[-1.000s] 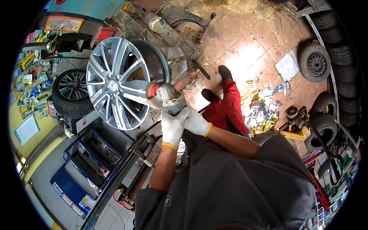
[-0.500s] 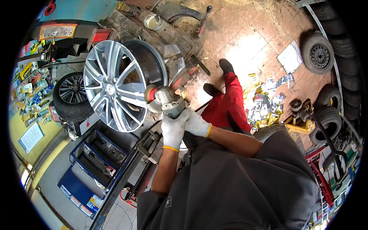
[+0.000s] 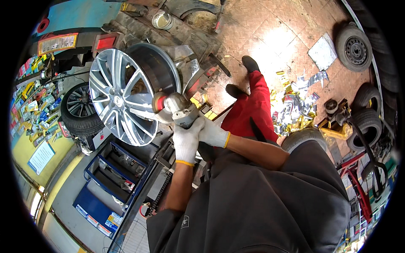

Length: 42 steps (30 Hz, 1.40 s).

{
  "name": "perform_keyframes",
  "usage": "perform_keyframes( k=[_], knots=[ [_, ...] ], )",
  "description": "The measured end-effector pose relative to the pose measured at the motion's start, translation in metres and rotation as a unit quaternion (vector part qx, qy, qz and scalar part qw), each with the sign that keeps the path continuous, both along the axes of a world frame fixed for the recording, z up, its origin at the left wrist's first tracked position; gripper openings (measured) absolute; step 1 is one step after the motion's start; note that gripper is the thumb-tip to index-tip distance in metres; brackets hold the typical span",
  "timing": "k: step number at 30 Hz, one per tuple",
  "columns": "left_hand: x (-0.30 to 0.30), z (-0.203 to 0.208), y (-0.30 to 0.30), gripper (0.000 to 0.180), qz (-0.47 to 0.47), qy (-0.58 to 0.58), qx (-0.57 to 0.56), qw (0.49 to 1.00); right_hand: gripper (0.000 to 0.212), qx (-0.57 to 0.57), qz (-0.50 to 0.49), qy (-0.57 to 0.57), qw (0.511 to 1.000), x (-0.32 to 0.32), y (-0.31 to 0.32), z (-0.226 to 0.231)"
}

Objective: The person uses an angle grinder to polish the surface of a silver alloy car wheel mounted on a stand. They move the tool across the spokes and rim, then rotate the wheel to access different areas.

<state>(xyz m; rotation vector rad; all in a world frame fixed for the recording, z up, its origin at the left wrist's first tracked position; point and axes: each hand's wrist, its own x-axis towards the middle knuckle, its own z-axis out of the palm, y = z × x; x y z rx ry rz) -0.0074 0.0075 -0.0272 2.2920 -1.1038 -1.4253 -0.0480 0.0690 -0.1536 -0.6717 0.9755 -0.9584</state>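
White knitted gloves (image 3: pixel 187 143) are covering the left hand (image 3: pixel 186 141) and the right hand (image 3: pixel 213 132), narrow yellow bands (image 3: pixel 184 162) edging their wrists. A loose dark grey short-sleeved fabric top (image 3: pixel 249 202) is showing a small pale outlined emblem (image 3: pixel 185 221). Red fabric trousers (image 3: pixel 247 111) with a narrow black panel (image 3: pixel 256 127) are ending above dark closed shoes (image 3: pixel 250 64).

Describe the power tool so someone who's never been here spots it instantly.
Find the big silver, tyreless spoked wheel, left of centre. At its right edge, the left hand and right hand hold the power tool. Grey, with a round reddish disc at one end, it stands out from the wheel and white-gloved hands.
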Motion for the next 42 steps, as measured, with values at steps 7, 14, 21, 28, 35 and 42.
perform_keyframes(
  k=[7,14,21,28,35,42],
  knots=[
    [0.0,0.001,-0.001,0.047,-0.004,-0.002,-0.013,1.0,0.079,-0.006,-0.004,-0.029,1.0,-0.022,-0.016,0.024],
    [-0.002,-0.003,-0.004,0.049,0.013,0.018,-0.004,1.0,0.081,0.017,0.013,-0.024,0.999,-0.019,-0.013,0.009],
    [-0.015,-0.011,-0.038,0.044,0.059,0.11,-0.035,0.992,0.075,-0.009,0.017,-0.023,1.0,-0.045,-0.058,0.018],
    [-0.031,-0.007,-0.069,0.038,0.077,0.144,-0.036,0.986,0.074,-0.093,0.012,-0.009,0.996,-0.067,-0.097,0.017],
    [-0.035,0.0,-0.065,0.038,0.101,0.151,-0.031,0.983,0.076,-0.058,0.028,0.001,0.998,-0.087,-0.101,0.045],
    [-0.045,0.006,-0.071,0.035,0.139,0.177,-0.024,0.974,0.077,-0.023,0.064,0.041,0.997,-0.102,-0.108,0.058]
  ],
)
